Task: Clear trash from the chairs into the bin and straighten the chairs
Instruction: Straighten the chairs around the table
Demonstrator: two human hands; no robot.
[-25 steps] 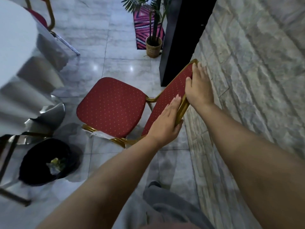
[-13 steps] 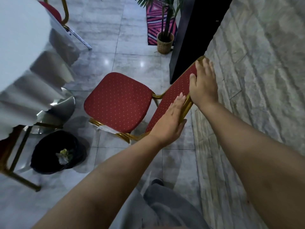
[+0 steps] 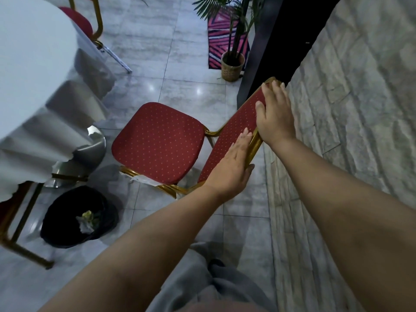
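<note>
Open tiled floor [image 3: 180, 64] lies beyond the chair [image 3: 157, 140]. A stone wall [image 3: 349, 109] stands just behind its backrest; the draped table [image 3: 33, 86] and bin [image 3: 67, 221] crowd the left.

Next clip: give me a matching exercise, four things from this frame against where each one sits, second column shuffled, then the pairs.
Things:
1. left hand
2. right hand
3. bin
4. potted palm

Places:
A. on the floor by the black pillar
B. near end of the chair backrest
C. far top end of the backrest
D. on the floor beside the draped table

Pairs: 1-B, 2-C, 3-D, 4-A
</note>
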